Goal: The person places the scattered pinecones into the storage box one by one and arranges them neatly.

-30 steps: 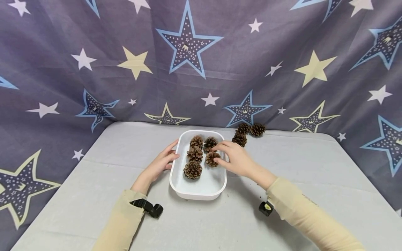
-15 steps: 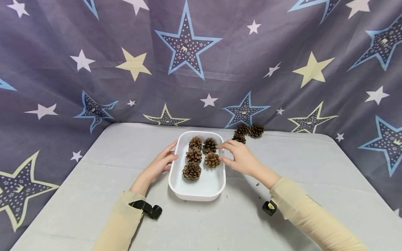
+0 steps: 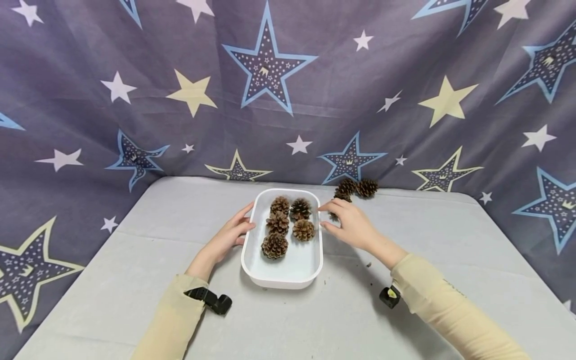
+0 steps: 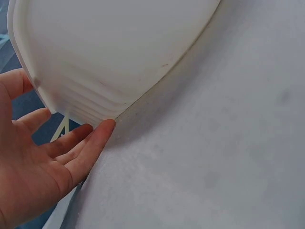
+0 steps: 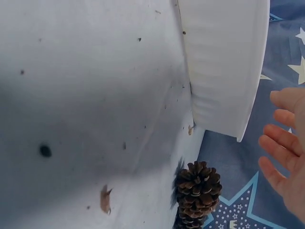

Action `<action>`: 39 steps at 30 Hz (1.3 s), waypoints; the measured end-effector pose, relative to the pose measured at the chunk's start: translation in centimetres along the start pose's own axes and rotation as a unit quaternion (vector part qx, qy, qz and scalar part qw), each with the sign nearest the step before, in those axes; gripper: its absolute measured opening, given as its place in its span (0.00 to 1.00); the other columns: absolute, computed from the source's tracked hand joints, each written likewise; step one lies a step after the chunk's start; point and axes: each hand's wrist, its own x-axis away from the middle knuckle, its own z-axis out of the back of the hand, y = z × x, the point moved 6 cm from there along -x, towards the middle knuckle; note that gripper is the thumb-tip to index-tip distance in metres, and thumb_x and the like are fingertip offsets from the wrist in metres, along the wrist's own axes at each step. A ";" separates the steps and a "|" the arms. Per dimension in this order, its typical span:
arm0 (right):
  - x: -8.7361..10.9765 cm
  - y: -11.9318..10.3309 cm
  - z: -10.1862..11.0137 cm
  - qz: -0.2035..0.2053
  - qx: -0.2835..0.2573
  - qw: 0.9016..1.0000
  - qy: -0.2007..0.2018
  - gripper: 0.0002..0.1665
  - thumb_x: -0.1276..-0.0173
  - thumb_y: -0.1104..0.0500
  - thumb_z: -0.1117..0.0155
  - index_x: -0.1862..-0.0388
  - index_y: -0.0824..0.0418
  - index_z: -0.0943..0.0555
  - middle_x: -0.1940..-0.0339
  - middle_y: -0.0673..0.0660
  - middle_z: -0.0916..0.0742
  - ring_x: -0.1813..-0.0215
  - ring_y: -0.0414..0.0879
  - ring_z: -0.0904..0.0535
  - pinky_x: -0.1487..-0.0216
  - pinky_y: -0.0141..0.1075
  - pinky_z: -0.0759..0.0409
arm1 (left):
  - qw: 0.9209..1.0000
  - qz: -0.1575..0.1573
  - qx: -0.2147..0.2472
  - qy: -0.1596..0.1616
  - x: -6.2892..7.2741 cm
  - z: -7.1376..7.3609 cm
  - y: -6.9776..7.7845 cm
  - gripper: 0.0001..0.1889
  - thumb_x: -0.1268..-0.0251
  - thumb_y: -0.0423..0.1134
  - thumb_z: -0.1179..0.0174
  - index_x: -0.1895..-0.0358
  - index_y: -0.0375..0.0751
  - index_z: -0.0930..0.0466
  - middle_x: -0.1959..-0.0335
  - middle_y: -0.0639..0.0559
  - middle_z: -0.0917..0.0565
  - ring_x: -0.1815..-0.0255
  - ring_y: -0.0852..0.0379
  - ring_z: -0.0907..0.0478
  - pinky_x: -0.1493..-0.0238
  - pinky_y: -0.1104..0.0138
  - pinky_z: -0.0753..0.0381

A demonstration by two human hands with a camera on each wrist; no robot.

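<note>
A white plastic tub (image 3: 281, 284) stands on the table with several brown pine cones inside. Three form a left column, the nearest pine cone (image 3: 274, 245) being the largest; two sit to their right, including a lighter pine cone (image 3: 303, 230). My left hand (image 3: 227, 236) rests against the tub's left side, thumb at the rim; in the left wrist view its extended fingertips (image 4: 106, 128) touch the outer wall. My right hand (image 3: 353, 226) is beside the right rim, fingers relaxed and holding nothing. In the right wrist view a pine cone (image 5: 198, 186) lies beyond the tub's end.
Behind my right hand, at the table's back edge, lie several more pine cones (image 3: 366, 188), partly hidden by the hand. Small brown flakes (image 5: 105, 199) are scattered on the pale tablecloth (image 3: 288, 330). A star-patterned curtain (image 3: 180, 125) hangs behind the table.
My right hand has let go of the lighter pine cone in the tub and drawn back rightward over the rim. The left hand stays at the tub's side.
</note>
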 end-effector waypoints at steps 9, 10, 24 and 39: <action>0.3 1.1 0.0 -0.010 0.019 1.000 0.000 0.21 0.44 0.56 0.34 0.52 0.60 0.22 0.56 0.56 0.19 0.53 0.50 0.23 0.47 0.43 0.24 | 1.000 -0.002 0.001 -0.001 0.1 -0.1 -0.1 0.34 0.34 0.41 0.52 0.28 0.57 0.56 0.39 0.32 0.36 0.44 0.39 0.31 0.52 0.58 0.21; 0.4 1.2 0.0 -0.013 0.020 1.000 0.001 0.21 0.45 0.56 0.34 0.52 0.60 0.22 0.56 0.56 0.19 0.53 0.50 0.23 0.47 0.44 0.24 | 1.000 -0.002 0.001 -0.001 0.1 -0.1 -0.1 0.34 0.34 0.41 0.52 0.28 0.57 0.56 0.39 0.32 0.36 0.44 0.39 0.31 0.52 0.58 0.21; 0.5 3.3 0.0 -0.026 0.032 0.999 0.004 0.23 0.49 0.59 0.30 0.53 0.62 0.21 0.55 0.57 0.18 0.51 0.52 0.24 0.45 0.46 0.26 | 1.000 -0.002 0.003 -0.002 0.2 0.0 0.0 0.34 0.34 0.41 0.52 0.28 0.57 0.56 0.39 0.32 0.37 0.43 0.38 0.31 0.51 0.58 0.21; 0.9 4.7 -0.3 -0.057 0.049 0.997 -0.008 0.24 0.49 0.58 0.30 0.52 0.61 0.22 0.52 0.58 0.19 0.48 0.54 0.25 0.43 0.48 0.29 | 1.000 -0.007 0.004 -0.003 0.2 0.0 0.1 0.33 0.33 0.41 0.53 0.28 0.57 0.56 0.39 0.32 0.37 0.43 0.38 0.31 0.51 0.57 0.21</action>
